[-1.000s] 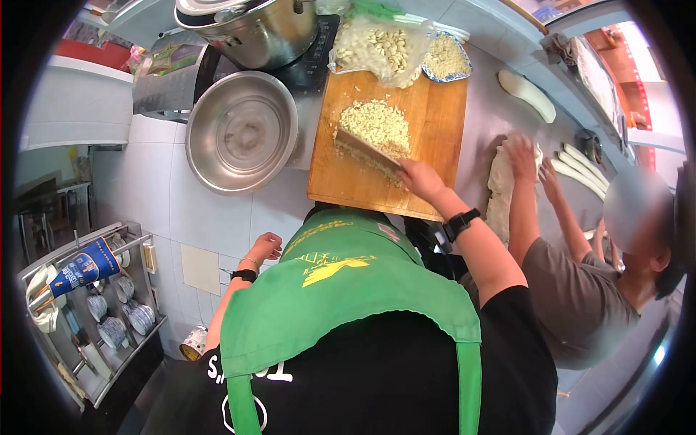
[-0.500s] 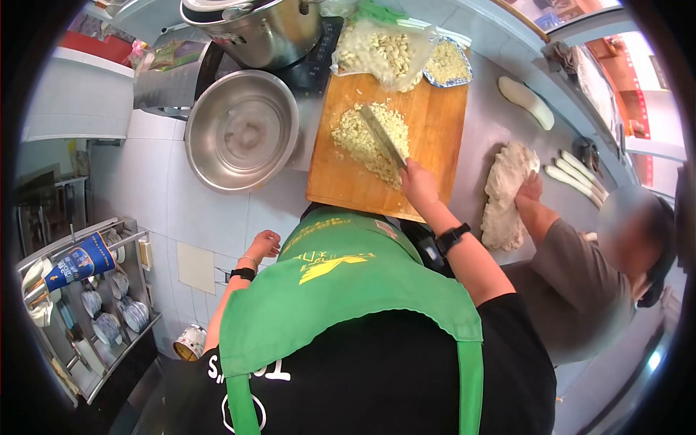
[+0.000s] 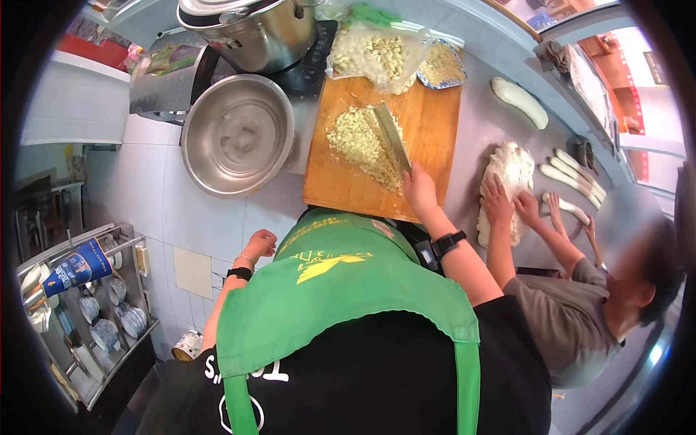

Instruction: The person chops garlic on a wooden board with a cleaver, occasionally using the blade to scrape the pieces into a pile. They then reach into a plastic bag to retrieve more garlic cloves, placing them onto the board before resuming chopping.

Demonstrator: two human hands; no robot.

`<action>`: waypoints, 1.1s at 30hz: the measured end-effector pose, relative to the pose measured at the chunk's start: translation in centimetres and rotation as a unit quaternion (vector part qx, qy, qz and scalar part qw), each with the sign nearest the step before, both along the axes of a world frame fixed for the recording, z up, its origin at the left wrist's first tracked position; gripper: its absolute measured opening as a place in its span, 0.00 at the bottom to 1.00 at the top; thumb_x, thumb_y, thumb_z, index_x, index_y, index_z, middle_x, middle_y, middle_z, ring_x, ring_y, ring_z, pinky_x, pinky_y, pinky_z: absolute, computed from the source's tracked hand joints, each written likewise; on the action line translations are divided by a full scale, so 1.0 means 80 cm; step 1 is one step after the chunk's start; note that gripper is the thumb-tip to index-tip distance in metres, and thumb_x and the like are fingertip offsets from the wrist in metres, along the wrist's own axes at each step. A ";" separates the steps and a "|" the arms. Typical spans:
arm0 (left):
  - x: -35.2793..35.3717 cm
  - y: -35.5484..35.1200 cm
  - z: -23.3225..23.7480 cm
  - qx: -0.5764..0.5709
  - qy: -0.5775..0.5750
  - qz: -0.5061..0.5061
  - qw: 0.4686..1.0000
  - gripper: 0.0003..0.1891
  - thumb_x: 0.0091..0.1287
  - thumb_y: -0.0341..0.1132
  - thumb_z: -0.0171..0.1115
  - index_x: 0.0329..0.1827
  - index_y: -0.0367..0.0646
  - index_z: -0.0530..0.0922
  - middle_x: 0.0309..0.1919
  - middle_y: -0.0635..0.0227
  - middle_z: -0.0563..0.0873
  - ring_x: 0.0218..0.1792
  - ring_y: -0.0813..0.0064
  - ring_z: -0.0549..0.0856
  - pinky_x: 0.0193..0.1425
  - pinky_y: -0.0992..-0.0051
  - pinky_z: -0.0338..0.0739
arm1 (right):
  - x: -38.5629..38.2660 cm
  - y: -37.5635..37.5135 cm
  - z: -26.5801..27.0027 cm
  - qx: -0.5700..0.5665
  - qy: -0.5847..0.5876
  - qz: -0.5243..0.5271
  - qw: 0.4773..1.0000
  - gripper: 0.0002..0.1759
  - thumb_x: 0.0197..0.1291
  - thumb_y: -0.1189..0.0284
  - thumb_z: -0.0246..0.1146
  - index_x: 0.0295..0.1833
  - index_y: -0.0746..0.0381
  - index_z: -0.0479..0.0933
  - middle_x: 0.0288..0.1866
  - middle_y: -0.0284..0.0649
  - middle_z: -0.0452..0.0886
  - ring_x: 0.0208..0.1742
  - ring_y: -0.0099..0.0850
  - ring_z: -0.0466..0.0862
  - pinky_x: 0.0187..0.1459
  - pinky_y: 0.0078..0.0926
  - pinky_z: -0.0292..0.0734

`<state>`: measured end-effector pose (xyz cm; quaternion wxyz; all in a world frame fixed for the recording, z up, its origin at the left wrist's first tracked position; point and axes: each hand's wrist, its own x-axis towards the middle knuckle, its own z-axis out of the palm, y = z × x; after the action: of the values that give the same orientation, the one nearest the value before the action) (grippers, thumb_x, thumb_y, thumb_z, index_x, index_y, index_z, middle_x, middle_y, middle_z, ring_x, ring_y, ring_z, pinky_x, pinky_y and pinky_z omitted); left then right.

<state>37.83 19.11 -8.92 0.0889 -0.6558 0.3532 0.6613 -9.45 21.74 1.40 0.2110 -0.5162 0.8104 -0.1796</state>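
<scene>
My right hand (image 3: 420,190) is wrapped round the handle of a cleaver (image 3: 392,138). The blade lies along the right side of a heap of chopped pale pieces (image 3: 357,142) on a wooden cutting board (image 3: 435,130). Down at my left side, my left hand (image 3: 262,244) hangs away from the board, its fingers loosely curled and apart with nothing in them. A plastic bag of whole pale cloves (image 3: 377,56) and a foil-lined dish of chopped bits (image 3: 441,65) rest at the board's far end.
Left of the board are a metal basin (image 3: 239,136) and a steel pot (image 3: 268,36). At the right, a co-worker's hands press a large dough slab (image 3: 507,163); another pair of hands touches a dough strip (image 3: 565,206). A utensil rack (image 3: 101,312) stands lower left.
The cleaver has shifted to the right side of the heap, its blade showing broader. The co-worker's second hand is now on the dough, and another pair of hands has appeared beside it.
</scene>
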 end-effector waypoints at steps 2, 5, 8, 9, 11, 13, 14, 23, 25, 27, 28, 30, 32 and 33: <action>0.000 -0.003 -0.005 -0.022 -0.026 -0.029 0.999 0.09 0.60 0.33 0.65 0.35 0.42 0.73 0.25 0.68 0.81 0.22 0.75 0.82 0.26 0.75 0.81 | -0.008 0.005 -0.010 0.014 0.012 0.011 1.000 0.12 0.61 0.71 0.57 0.47 0.66 0.71 0.38 0.58 0.80 0.39 0.57 0.80 0.41 0.51 0.75; 0.001 -0.005 0.003 -0.050 -0.017 -0.011 0.999 0.12 0.58 0.32 0.67 0.29 0.43 0.70 0.22 0.69 0.79 0.20 0.75 0.81 0.23 0.76 0.80 | 0.005 -0.001 0.015 0.019 0.005 0.009 1.000 0.12 0.62 0.71 0.57 0.48 0.67 0.72 0.36 0.58 0.80 0.38 0.57 0.80 0.40 0.51 0.75; 0.004 -0.007 -0.002 -0.051 -0.008 -0.035 0.998 0.13 0.57 0.32 0.68 0.27 0.45 0.69 0.20 0.71 0.77 0.18 0.76 0.81 0.21 0.76 0.79 | 0.030 -0.016 0.021 0.006 -0.056 -0.006 0.998 0.12 0.62 0.71 0.57 0.48 0.67 0.72 0.34 0.59 0.80 0.38 0.58 0.80 0.39 0.51 0.75; 0.003 -0.004 -0.001 -0.051 -0.009 -0.035 0.998 0.13 0.57 0.32 0.68 0.27 0.45 0.69 0.20 0.71 0.77 0.18 0.76 0.81 0.21 0.76 0.79 | 0.044 -0.021 0.015 0.009 -0.107 -0.001 0.994 0.12 0.62 0.71 0.57 0.48 0.68 0.72 0.34 0.59 0.80 0.38 0.58 0.80 0.39 0.51 0.75; 0.001 -0.002 0.002 -0.056 -0.014 -0.006 0.998 0.13 0.57 0.32 0.68 0.26 0.46 0.68 0.18 0.71 0.77 0.17 0.77 0.80 0.20 0.77 0.78 | 0.076 -0.040 -0.009 0.005 -0.162 0.009 0.987 0.12 0.61 0.71 0.57 0.46 0.69 0.72 0.33 0.60 0.80 0.37 0.58 0.80 0.39 0.51 0.75; 0.003 -0.001 0.006 -0.058 -0.008 0.000 0.998 0.13 0.57 0.32 0.68 0.26 0.46 0.68 0.18 0.71 0.77 0.17 0.77 0.80 0.20 0.77 0.77 | 0.106 -0.061 -0.019 0.002 -0.194 0.015 0.981 0.12 0.61 0.71 0.57 0.46 0.69 0.72 0.33 0.61 0.80 0.38 0.59 0.80 0.39 0.51 0.75; 0.003 -0.001 0.008 -0.059 0.001 0.006 0.998 0.13 0.57 0.32 0.68 0.25 0.46 0.68 0.18 0.71 0.77 0.17 0.77 0.80 0.20 0.77 0.77 | 0.114 -0.069 -0.022 0.001 -0.222 0.020 0.975 0.13 0.61 0.72 0.57 0.46 0.70 0.72 0.33 0.61 0.80 0.38 0.59 0.80 0.40 0.51 0.74; 0.026 0.011 0.000 -0.055 -0.016 -0.010 0.998 0.12 0.58 0.31 0.66 0.26 0.46 0.68 0.19 0.70 0.77 0.18 0.75 0.81 0.21 0.76 0.78 | 0.085 -0.034 -0.027 -0.028 -0.088 -0.046 0.995 0.12 0.61 0.75 0.57 0.47 0.71 0.71 0.35 0.62 0.79 0.41 0.60 0.79 0.43 0.51 0.75; 0.028 0.009 -0.003 -0.055 -0.020 -0.009 0.998 0.12 0.58 0.31 0.66 0.26 0.46 0.68 0.19 0.70 0.77 0.18 0.75 0.81 0.21 0.75 0.79 | 0.078 -0.016 -0.001 -0.031 -0.076 -0.050 0.995 0.11 0.61 0.75 0.57 0.46 0.71 0.71 0.36 0.63 0.79 0.41 0.60 0.79 0.43 0.51 0.75; 0.026 0.004 -0.005 -0.061 -0.021 -0.011 0.998 0.12 0.57 0.30 0.66 0.26 0.45 0.68 0.19 0.70 0.77 0.19 0.75 0.81 0.22 0.75 0.80 | 0.064 -0.010 -0.001 -0.034 -0.064 -0.051 0.996 0.11 0.61 0.75 0.57 0.46 0.71 0.70 0.38 0.63 0.79 0.42 0.60 0.79 0.43 0.52 0.75; 0.024 0.004 -0.006 -0.059 -0.020 -0.010 0.998 0.12 0.57 0.30 0.66 0.26 0.45 0.68 0.19 0.70 0.77 0.19 0.75 0.81 0.22 0.75 0.80 | 0.056 -0.006 -0.015 -0.002 -0.056 -0.044 0.997 0.11 0.61 0.75 0.57 0.45 0.70 0.70 0.38 0.63 0.78 0.42 0.60 0.79 0.43 0.52 0.75; 0.019 -0.001 -0.008 -0.057 -0.019 -0.004 0.998 0.11 0.57 0.29 0.65 0.25 0.46 0.68 0.19 0.70 0.77 0.19 0.75 0.82 0.21 0.75 0.80 | 0.047 0.000 -0.023 0.031 -0.046 -0.039 0.998 0.10 0.61 0.75 0.57 0.45 0.70 0.69 0.39 0.63 0.78 0.43 0.60 0.79 0.42 0.52 0.75; 0.015 -0.006 -0.009 -0.065 -0.013 -0.005 0.998 0.11 0.56 0.29 0.64 0.25 0.45 0.68 0.18 0.70 0.76 0.19 0.75 0.81 0.20 0.75 0.79 | 0.043 -0.010 0.000 0.052 -0.041 -0.020 0.998 0.11 0.62 0.74 0.57 0.45 0.70 0.68 0.39 0.62 0.78 0.43 0.59 0.79 0.42 0.52 0.75; 0.015 -0.007 -0.011 -0.071 -0.007 -0.007 0.997 0.10 0.56 0.29 0.63 0.25 0.45 0.68 0.18 0.70 0.76 0.19 0.75 0.81 0.20 0.75 0.78 | 0.044 -0.011 0.001 0.052 -0.041 -0.017 0.998 0.11 0.62 0.74 0.57 0.45 0.70 0.68 0.39 0.62 0.78 0.43 0.59 0.79 0.42 0.52 0.75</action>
<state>39.01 18.53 -9.78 0.0492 -0.6627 0.4030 0.6293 -5.96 20.89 1.48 0.2677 -0.4826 0.8180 -0.1621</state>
